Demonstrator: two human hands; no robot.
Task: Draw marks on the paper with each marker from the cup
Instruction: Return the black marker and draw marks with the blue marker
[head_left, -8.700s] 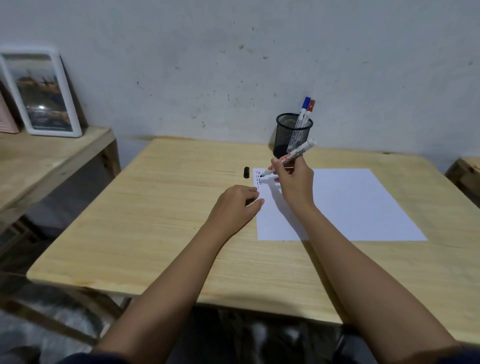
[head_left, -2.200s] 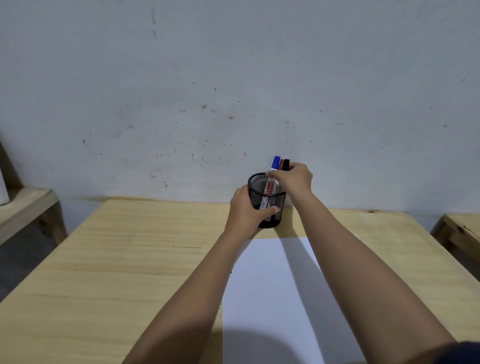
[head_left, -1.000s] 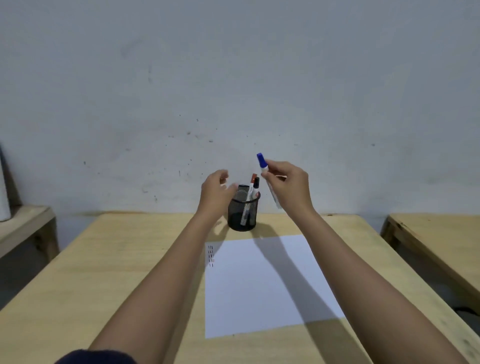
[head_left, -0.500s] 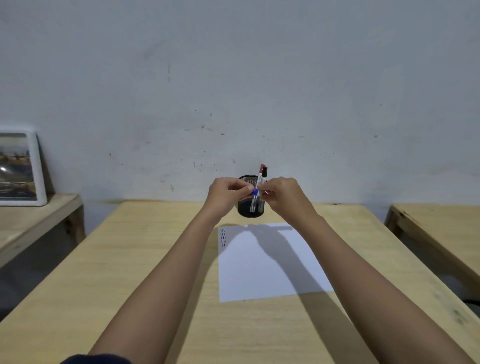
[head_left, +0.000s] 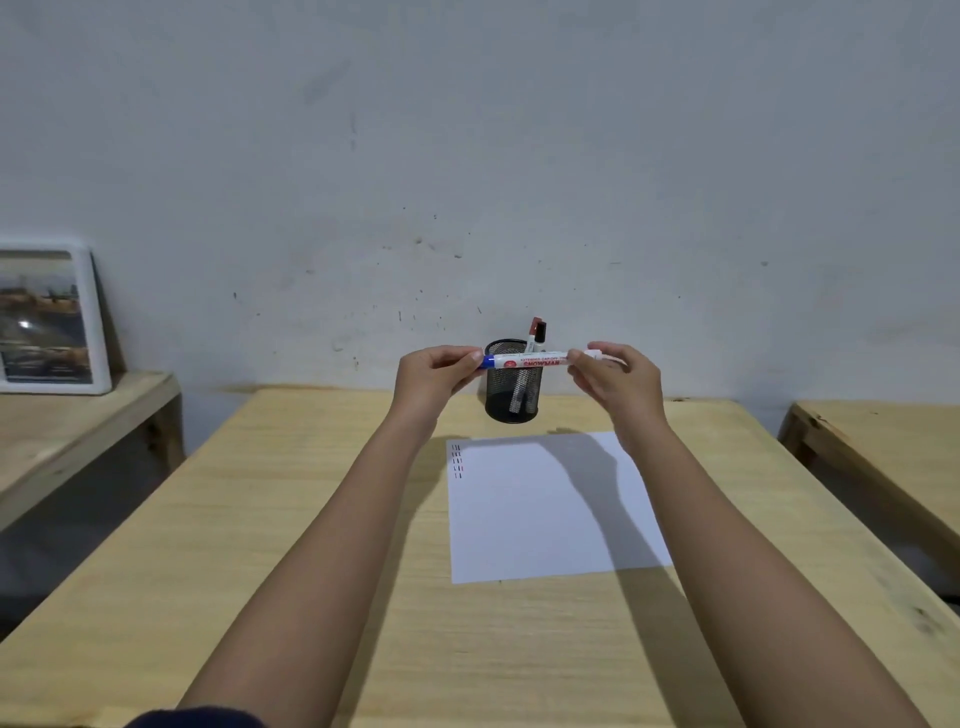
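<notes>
A white marker with a blue cap (head_left: 530, 360) lies level in the air between both hands, in front of the black mesh cup (head_left: 511, 400). My left hand (head_left: 434, 376) pinches the blue cap end. My right hand (head_left: 618, 376) grips the other end of the barrel. Two more markers, one red-capped (head_left: 533, 328) and one black-capped (head_left: 540, 332), stand in the cup. The white paper (head_left: 550, 509) lies on the wooden table (head_left: 291, 519) below my hands, with short black and red dashes (head_left: 457, 461) at its far left corner.
A framed picture (head_left: 47, 319) leans on the wall on a low wooden bench (head_left: 78, 421) at the left. Another wooden bench (head_left: 883, 447) stands at the right. The grey wall rises just behind the cup.
The blue-capped marker has turned from upright to level, and my hands have spread apart along it. Before that, my right hand lifted it out of the cup.
</notes>
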